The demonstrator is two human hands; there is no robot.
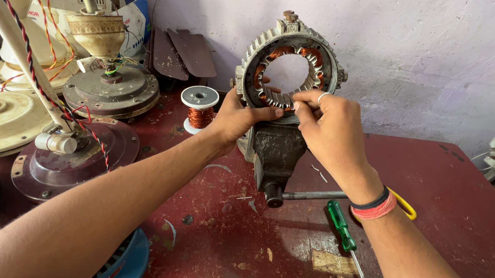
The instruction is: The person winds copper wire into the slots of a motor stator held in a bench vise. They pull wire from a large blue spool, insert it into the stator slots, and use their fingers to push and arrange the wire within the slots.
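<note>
- Your left hand [238,119] is at the centre of the frame and grasps the lower left rim of the round grey metal motor stator with copper windings [289,68]; its fingers [269,113] are closed on the rim, with the thumb lying along the lower edge.
- Your right hand [330,130] is just right of the centre; its fingers [303,102] are pinched together at the lower inner edge of the stator. I cannot tell if something thin is held between them.
- The stator stands upright in the upper centre of the frame, clamped in the dark iron bench vise [276,155], which sits on the worn red bench [453,202].
- A small white spool of copper wire [199,108] stands on the bench just left of your left hand.
- A screwdriver with green handle [348,239] lies on the bench in the lower right part, under your right forearm.
- On your right wrist you wear a black and red band [374,206].
- At the left of the frame there are several round ceiling fan motor housings [112,88] with red and yellow wires.
- A blue round fan part [128,263] is at the lower left edge.
</note>
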